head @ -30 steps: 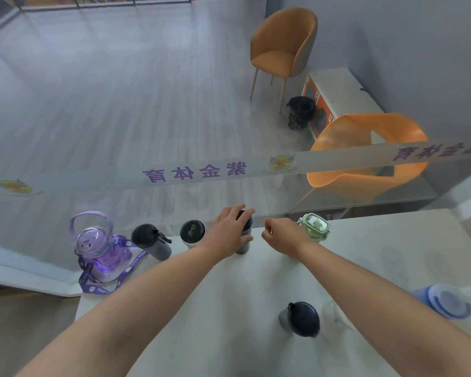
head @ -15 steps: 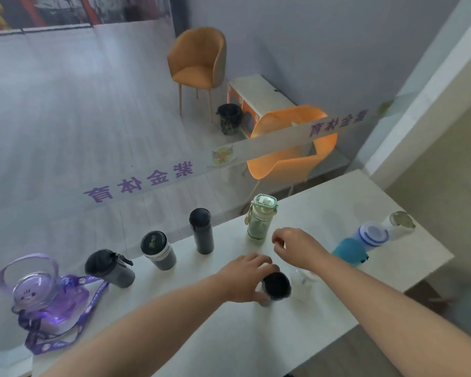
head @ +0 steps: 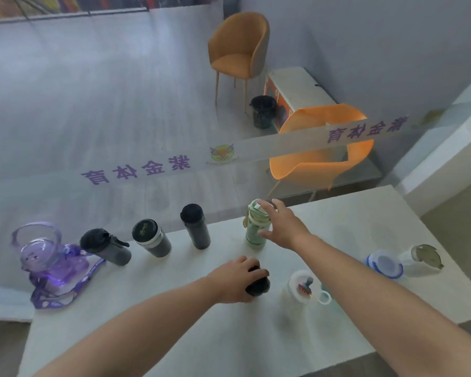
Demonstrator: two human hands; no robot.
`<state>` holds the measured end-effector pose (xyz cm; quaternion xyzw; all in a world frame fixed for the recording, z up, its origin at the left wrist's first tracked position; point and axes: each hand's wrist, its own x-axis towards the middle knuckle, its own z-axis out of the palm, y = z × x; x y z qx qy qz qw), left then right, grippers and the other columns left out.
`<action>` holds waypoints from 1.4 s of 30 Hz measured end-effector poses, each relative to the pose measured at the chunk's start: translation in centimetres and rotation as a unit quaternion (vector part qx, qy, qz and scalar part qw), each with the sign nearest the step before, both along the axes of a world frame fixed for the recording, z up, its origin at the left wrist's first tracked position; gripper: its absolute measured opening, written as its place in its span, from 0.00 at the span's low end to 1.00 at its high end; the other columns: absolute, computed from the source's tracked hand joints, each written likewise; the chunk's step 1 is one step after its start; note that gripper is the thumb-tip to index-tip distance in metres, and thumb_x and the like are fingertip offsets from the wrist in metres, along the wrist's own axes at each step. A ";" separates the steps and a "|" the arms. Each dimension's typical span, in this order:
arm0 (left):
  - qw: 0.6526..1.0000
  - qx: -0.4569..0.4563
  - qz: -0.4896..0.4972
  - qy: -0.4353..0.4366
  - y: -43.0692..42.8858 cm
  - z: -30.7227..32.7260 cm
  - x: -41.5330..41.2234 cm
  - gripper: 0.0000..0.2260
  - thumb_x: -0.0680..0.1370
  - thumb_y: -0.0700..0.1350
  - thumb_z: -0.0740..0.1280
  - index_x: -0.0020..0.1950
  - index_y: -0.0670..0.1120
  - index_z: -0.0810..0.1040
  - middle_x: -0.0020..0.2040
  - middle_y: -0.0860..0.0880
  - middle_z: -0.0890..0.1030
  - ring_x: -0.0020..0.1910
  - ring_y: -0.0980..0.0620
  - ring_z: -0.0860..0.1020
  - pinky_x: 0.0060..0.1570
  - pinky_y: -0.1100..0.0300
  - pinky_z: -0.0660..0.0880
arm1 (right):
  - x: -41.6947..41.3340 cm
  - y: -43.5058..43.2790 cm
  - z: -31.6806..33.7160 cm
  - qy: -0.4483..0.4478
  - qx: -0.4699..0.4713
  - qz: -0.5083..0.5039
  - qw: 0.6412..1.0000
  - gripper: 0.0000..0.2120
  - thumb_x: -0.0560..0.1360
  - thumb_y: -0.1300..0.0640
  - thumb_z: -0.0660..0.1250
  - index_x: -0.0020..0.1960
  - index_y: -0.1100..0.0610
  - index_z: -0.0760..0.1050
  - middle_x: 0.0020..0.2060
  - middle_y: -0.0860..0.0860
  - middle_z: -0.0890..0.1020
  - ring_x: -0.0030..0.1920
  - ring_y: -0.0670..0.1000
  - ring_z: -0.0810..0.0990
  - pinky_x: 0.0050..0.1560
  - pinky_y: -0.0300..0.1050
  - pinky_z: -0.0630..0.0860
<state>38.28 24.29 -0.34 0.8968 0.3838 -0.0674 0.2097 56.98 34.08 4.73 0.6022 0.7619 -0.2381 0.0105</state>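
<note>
On the white table [head: 152,317] my left hand [head: 234,281] grips a small black bottle [head: 259,286] from above, fingers curled over its top. My right hand [head: 282,225] is stretched out to a pale green bottle [head: 253,232] at the table's far edge. Its fingers are spread, fingertips by the lid and thumb by the body, not closed round it. The green bottle stands upright.
Along the far edge to the left stand a tall black flask [head: 195,227], a black-lidded cup [head: 150,238], a dark grey flip-lid bottle [head: 105,246] and a purple bottle [head: 51,261] with a strap. A clear bottle [head: 299,291], a blue-lidded bottle [head: 384,265] and a white bottle [head: 424,257] stand right. A glass wall rises behind.
My left hand left the tall black flask in the row and came back to the small black bottle nearer me. My right hand has opened and reached forward to the green bottle.
</note>
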 end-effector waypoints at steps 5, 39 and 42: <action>0.992 0.015 0.125 0.000 0.9 0.3 -0.3 0.26 0.75 0.56 0.68 0.72 0.53 0.67 0.66 0.47 0.71 0.58 0.42 0.71 0.58 0.50 0.73 | -0.3 3.0 -1.4 0.056 -0.008 0.052 0.997 0.35 0.75 0.52 0.72 0.77 0.44 0.61 0.67 0.57 0.68 0.58 0.63 0.79 0.57 0.53 0.77; 0.972 0.057 0.224 -0.045 1.5 -0.9 0.0 0.28 0.73 0.56 0.70 0.71 0.54 0.66 0.64 0.48 0.71 0.57 0.44 0.71 0.52 0.51 0.75 | -3.2 6.3 -1.5 0.108 -0.025 0.155 0.982 0.42 0.75 0.47 0.74 0.79 0.38 0.52 0.80 0.56 0.54 0.78 0.61 0.61 0.74 0.58 0.66; 0.975 0.064 0.203 -0.055 2.5 -0.7 1.6 0.28 0.73 0.55 0.70 0.71 0.54 0.65 0.64 0.47 0.70 0.59 0.44 0.70 0.51 0.49 0.77 | -0.8 5.7 -0.7 0.125 0.016 0.121 0.985 0.34 0.79 0.47 0.68 0.80 0.46 0.57 0.80 0.55 0.58 0.79 0.57 0.60 0.75 0.57 0.66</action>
